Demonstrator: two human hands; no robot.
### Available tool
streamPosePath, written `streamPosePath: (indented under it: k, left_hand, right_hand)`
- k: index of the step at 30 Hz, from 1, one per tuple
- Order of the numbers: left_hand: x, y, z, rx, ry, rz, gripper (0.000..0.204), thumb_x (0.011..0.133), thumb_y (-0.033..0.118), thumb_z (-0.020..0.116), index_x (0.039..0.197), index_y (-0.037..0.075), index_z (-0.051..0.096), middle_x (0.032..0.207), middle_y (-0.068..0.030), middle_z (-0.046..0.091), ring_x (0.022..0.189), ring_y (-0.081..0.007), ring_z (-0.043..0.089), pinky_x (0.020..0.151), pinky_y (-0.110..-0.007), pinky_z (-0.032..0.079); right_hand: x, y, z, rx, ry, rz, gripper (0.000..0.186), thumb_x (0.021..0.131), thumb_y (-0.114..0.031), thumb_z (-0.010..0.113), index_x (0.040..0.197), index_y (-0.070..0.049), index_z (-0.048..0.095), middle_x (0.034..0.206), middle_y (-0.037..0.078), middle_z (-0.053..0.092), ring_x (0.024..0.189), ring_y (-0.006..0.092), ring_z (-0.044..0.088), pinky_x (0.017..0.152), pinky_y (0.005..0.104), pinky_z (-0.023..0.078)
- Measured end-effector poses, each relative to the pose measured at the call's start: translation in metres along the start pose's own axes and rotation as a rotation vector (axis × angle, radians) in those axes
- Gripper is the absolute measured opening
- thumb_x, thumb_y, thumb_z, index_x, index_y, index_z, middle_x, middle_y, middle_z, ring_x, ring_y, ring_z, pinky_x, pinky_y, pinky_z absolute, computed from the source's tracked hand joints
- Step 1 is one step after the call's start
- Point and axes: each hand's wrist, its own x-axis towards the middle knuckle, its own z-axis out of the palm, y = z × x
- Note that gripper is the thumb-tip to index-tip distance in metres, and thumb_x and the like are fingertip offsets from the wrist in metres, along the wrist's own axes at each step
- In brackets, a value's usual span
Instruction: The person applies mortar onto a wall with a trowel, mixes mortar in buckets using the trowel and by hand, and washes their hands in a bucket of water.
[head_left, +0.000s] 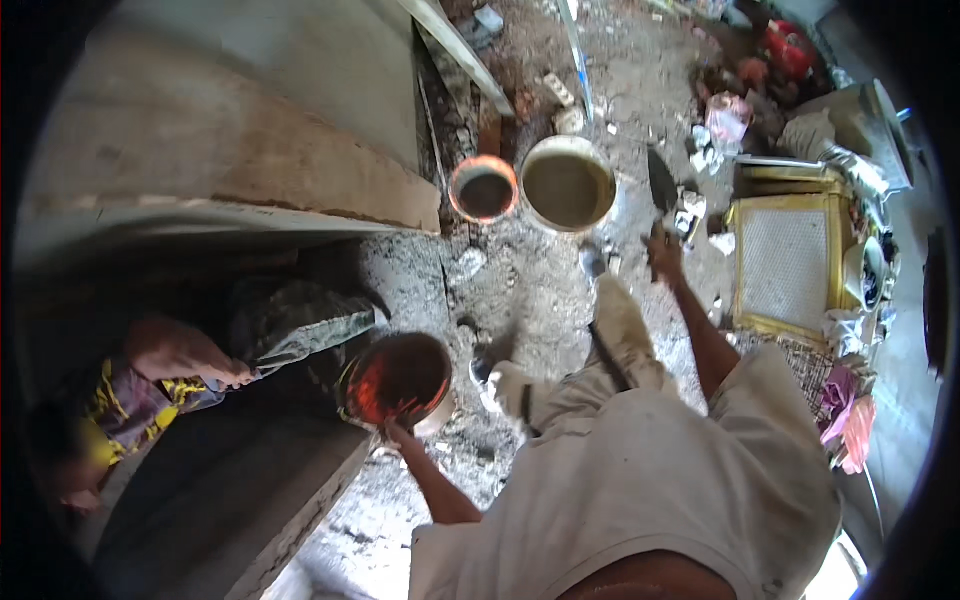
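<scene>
Across the rubble-strewn floor, an orange-lined bucket leaned left of centre, its rim gripped by the curled left hand. Upper right, a trowel sat in the closed right hand; firm rim pressure probably best prevented tipping.

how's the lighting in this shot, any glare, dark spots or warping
Head view: black fisheye corners, straight edges bowing near the rim; head view: whitish glare at lower right, and pale, bright floor at lower left; head view: deep shadow beneath the ledge at left; head view: the trowel in the right hand looks dark, with little surface detail.
</scene>
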Motion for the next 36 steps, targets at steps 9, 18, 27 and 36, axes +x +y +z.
streamPosePath:
  k: [9, 18, 27, 36]
  left_hand:
    - [-0.112, 0.086, 0.238, -0.290, -0.149, -0.588, 0.035, 0.068, 0.014, 0.066, 0.101, 0.011, 0.056, 0.091, -0.0057, 0.057, 0.079, -0.0177, 0.054, 0.065, -0.032, 0.048]
    - [-0.129, 0.024, 0.426, -0.153, -0.190, -0.257, 0.018, 0.071, 0.015, 0.067, 0.081, 0.003, 0.057, 0.073, 0.0005, 0.055, 0.061, -0.0088, 0.045, 0.055, -0.026, 0.040]
    - [-0.087, -0.084, 0.517, -0.334, -0.341, -0.106, 0.018, 0.077, 0.010, 0.064, 0.089, 0.002, 0.054, 0.072, 0.0019, 0.052, 0.061, -0.0090, 0.043, 0.055, -0.025, 0.038]
    - [-0.086, -0.138, 0.520, -0.261, -0.212, -0.152, 0.021, 0.072, 0.012, 0.065, 0.079, 0.003, 0.048, 0.070, -0.0013, 0.049, 0.062, -0.0120, 0.042, 0.056, -0.029, 0.039]
  right_hand:
    - [0.107, -0.009, -0.084, -0.001, -0.382, -0.085, 0.032, 0.076, -0.014, 0.072, 0.100, -0.006, 0.053, 0.084, 0.002, 0.054, 0.073, 0.0116, 0.050, 0.063, 0.0272, 0.043]
    - [0.211, 0.085, 0.085, -0.162, -0.684, -0.171, 0.036, 0.079, -0.008, 0.071, 0.111, -0.007, 0.053, 0.098, -0.002, 0.055, 0.093, 0.0093, 0.053, 0.083, 0.0255, 0.045]
    - [0.372, 0.268, 0.219, -0.356, -0.813, -0.320, 0.029, 0.081, -0.015, 0.069, 0.105, -0.006, 0.056, 0.086, 0.003, 0.055, 0.083, 0.0118, 0.052, 0.078, 0.0308, 0.046]
    - [0.379, 0.260, 0.226, -0.533, -0.885, -0.104, 0.029, 0.085, -0.023, 0.066, 0.108, -0.008, 0.059, 0.097, 0.005, 0.062, 0.089, 0.0169, 0.058, 0.079, 0.0347, 0.048]
